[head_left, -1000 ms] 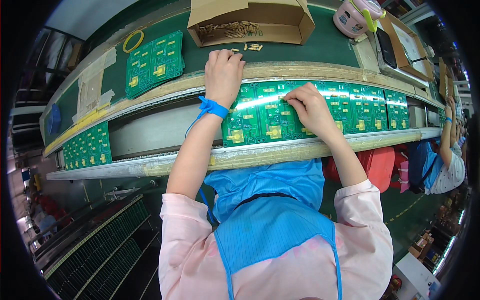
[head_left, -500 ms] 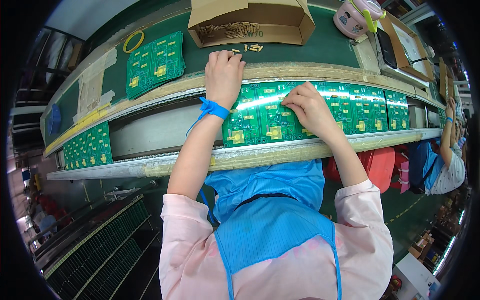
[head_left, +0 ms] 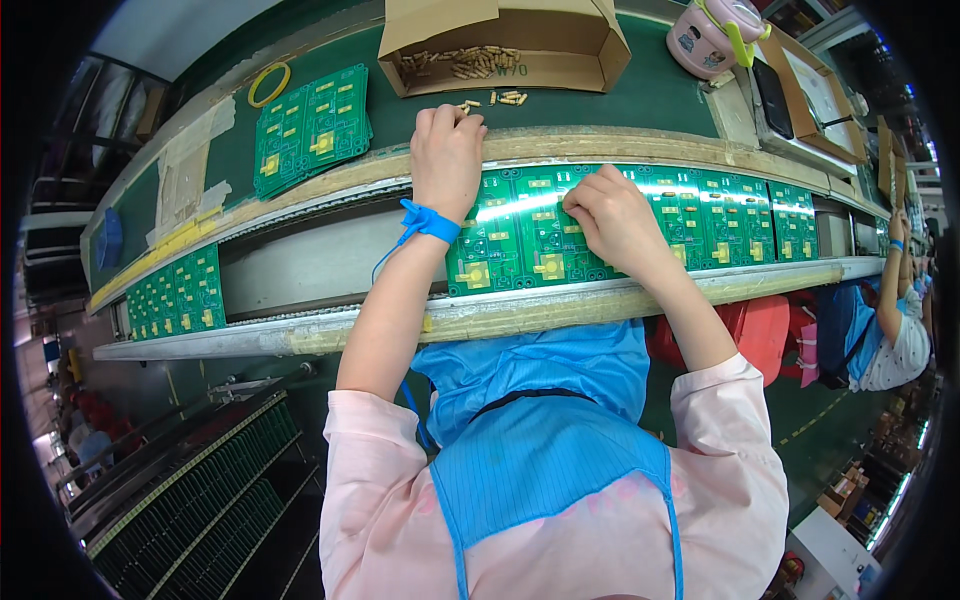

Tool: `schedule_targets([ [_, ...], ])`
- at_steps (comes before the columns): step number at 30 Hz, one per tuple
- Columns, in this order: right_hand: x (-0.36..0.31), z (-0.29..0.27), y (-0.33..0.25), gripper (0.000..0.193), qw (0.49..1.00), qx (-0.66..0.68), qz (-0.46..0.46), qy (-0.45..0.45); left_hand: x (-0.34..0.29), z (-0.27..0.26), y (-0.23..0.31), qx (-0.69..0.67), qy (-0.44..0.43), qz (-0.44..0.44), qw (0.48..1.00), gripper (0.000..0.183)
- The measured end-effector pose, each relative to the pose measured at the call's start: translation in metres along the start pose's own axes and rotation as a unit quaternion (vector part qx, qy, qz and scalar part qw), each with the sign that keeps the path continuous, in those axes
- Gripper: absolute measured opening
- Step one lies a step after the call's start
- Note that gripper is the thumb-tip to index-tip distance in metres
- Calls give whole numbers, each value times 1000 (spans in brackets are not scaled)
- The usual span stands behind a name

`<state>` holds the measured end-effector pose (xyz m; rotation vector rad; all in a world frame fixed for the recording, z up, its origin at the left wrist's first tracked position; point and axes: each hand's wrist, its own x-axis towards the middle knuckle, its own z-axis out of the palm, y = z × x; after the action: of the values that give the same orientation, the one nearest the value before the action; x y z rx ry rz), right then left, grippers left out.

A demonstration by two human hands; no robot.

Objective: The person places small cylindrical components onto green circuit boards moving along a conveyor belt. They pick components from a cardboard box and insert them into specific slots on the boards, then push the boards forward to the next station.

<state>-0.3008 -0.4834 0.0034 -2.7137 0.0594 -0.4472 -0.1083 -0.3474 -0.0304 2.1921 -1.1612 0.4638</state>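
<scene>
My left hand (head_left: 445, 165), with a blue wrist strap (head_left: 430, 220), reaches over the rail at the bench edge. Its fingers are bent down beside a few loose small tan cylindrical components (head_left: 510, 98); what lies under the fingertips is hidden. Over a green circuit board (head_left: 548, 225) on the conveyor track, my right hand (head_left: 615, 220) is closed in a pinch. Its fingertips are close to the board's surface, and anything between them is too small to make out. More boards (head_left: 735, 215) with small brown parts on them lie in line to the right.
Behind my hands stands an open cardboard box (head_left: 560, 70) holding many tan components. A stack of green boards (head_left: 312, 125) and a yellow tape ring (head_left: 268, 85) lie at the left. Another board (head_left: 178, 295) sits farther left on the track. A pink container (head_left: 715, 40) stands back right.
My right hand has shifted slightly, its fingers curling closer together over the board. My left hand has drawn a little back from the loose components.
</scene>
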Motion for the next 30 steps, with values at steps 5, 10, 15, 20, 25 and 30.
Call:
schedule_targets([
  [5, 7, -6, -3, 3, 997, -42, -20, -62, 0, 0, 1, -7, -3, 2, 1000, 10],
  [10, 26, -19, -4, 8, 972, -3, 93, -214, 6, -16, 2, -47, -15, 16, 999, 6],
  [15, 76, -24, 21, 16, 978, 109, 137, -113, -3, -40, 18, -167, -70, 9, 983, 11],
  [20, 92, 28, 50, 23, 998, 16, -14, 55, -27, -32, 28, -249, -169, -16, 954, 13],
  [25, 87, 33, 49, 18, 998, 14, 10, 58, -31, -29, 33, -259, -165, 10, 952, 11],
  [30, 78, 26, 48, 12, 996, 54, 20, 65, -30, -29, 40, -261, -177, 0, 949, 14],
])
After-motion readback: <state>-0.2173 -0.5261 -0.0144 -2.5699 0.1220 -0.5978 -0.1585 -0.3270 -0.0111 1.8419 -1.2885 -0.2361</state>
